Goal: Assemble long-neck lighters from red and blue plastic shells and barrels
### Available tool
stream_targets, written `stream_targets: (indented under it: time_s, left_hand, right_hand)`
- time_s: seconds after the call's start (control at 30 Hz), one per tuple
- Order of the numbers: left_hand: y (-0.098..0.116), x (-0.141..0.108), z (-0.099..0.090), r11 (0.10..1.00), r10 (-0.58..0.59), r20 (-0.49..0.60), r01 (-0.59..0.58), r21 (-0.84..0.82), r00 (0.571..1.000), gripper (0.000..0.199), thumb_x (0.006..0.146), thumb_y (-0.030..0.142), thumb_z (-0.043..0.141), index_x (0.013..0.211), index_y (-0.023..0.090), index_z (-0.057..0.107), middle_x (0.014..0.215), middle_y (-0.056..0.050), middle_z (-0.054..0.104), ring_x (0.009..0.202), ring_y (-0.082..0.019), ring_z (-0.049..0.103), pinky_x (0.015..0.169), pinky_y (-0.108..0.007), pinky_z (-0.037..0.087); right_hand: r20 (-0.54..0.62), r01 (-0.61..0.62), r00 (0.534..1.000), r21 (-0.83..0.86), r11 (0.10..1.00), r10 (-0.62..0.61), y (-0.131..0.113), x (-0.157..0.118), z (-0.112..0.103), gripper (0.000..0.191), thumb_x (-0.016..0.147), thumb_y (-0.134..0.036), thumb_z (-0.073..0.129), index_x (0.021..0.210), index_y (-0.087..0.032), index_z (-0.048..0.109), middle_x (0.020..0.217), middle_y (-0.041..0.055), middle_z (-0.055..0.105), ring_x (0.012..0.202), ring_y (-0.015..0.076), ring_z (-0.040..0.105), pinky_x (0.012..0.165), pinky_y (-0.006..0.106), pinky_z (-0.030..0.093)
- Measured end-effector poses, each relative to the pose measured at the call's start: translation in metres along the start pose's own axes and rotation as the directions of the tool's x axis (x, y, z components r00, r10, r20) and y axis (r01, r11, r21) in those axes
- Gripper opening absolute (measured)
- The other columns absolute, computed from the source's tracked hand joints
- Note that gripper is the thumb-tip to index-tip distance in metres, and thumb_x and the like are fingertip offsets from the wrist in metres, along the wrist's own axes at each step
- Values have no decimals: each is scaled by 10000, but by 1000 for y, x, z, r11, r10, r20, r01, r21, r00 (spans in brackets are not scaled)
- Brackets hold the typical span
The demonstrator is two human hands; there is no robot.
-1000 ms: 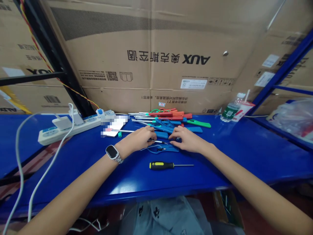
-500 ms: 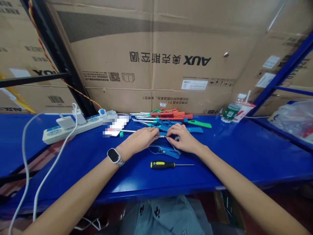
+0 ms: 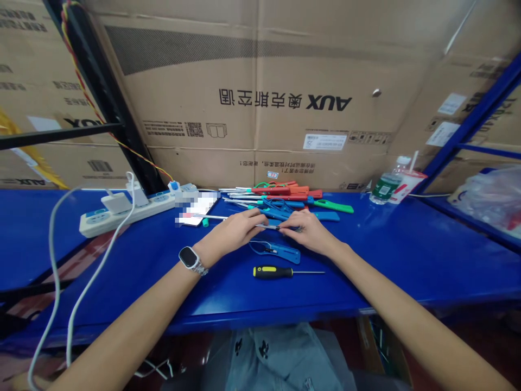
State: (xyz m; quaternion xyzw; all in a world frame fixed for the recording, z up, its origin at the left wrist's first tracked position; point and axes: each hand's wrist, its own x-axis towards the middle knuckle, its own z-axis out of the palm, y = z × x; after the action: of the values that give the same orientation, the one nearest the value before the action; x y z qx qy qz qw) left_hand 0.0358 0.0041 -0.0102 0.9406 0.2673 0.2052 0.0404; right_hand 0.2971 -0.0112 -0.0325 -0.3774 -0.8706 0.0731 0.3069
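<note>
A thin metal tube (image 3: 268, 226) runs crosswise between my two hands above the blue table. My left hand (image 3: 240, 225), with a watch on its wrist, pinches it from the left, and a length of tube shows beyond that hand. My right hand (image 3: 303, 228) has its thumb and fingers closed on the tube's right end, where a small dark part shows. The fingers cover most of this end. Just below the hands lies an opened blue lighter handle shell (image 3: 287, 253) with a thin pale wire. Nearer me rests a black and yellow screwdriver (image 3: 272, 272).
Behind my hands is a pile of long-nosed lighters (image 3: 285, 190) in red, orange, blue and green. To the left are a blurred-out phone-like object (image 3: 203, 206) and a white power strip (image 3: 122, 212) with cables. A bottle (image 3: 385, 187) and a cup (image 3: 402, 184) stand at the right.
My right hand's fingers have straightened and settled lower on the tube's end. A pale strand hanging by that hand no longer shows. The left hand keeps its grip, and the view has shifted slightly.
</note>
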Motion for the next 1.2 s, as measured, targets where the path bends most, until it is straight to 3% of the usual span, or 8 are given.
stream_targets:
  time_s: [0.23, 0.47, 0.67, 0.83, 1.07, 1.2]
  left_hand:
    - [-3, 3, 6, 996, 34, -49, -38, -83, 998, 202, 1072, 239, 498, 1115, 191, 689, 1069, -85, 669, 900, -200, 681, 809, -352, 558]
    - [14, 6, 3, 998, 1, -59, -5, -69, 998, 142, 1047, 263, 543, 1080, 195, 663, 1024, -67, 719, 895, -215, 699, 776, -343, 544]
    - [23, 9, 3, 995, -61, -70, 67, 76, 996, 263, 1083, 392, 495, 1095, 212, 686, 960, -57, 751, 856, -214, 717, 660, -293, 475]
    - [16, 6, -5, 995, -26, -112, 37, 95, 993, 262, 1081, 311, 468, 1086, 216, 712, 980, -62, 747, 896, -191, 690, 690, -282, 479]
    - [-3, -2, -10, 992, -14, -116, -1, -125, 993, 204, 1061, 334, 531, 1053, 214, 696, 1036, -63, 736, 963, -205, 673, 830, -337, 526]
    - [-3, -2, -15, 974, -50, -138, 17, -227, 989, 206, 1042, 343, 549, 994, 201, 692, 930, -47, 737, 844, -182, 670, 761, -317, 513]
  right_hand:
    - [-11, 45, 999, -45, 998, -46, -2, 5, 4, 157, 989, -271, 680, 971, -237, 832, 774, 34, 746, 760, 185, 640, 756, 349, 400]
    - [-58, 88, 994, -52, 995, -91, -12, 9, 7, 135, 979, -234, 682, 924, -227, 805, 788, 29, 756, 764, 182, 647, 781, 353, 367]
    - [-47, 38, 998, -23, 999, -39, -19, 8, 4, 76, 920, -179, 724, 846, -185, 740, 815, 30, 775, 790, 192, 686, 828, 360, 393]
    - [-40, -63, 997, 34, 997, 65, -14, 0, -6, 54, 907, -208, 734, 951, -205, 765, 864, 39, 781, 851, 211, 706, 861, 385, 476]
    - [-8, -133, 990, 197, 971, 137, -13, -10, -13, 107, 922, -272, 724, 990, -200, 764, 915, 52, 742, 828, 193, 695, 790, 363, 546]
    - [-9, -142, 989, 190, 972, 146, -18, -11, -11, 152, 900, -273, 753, 1029, -193, 753, 942, 54, 739, 836, 190, 687, 779, 355, 547]
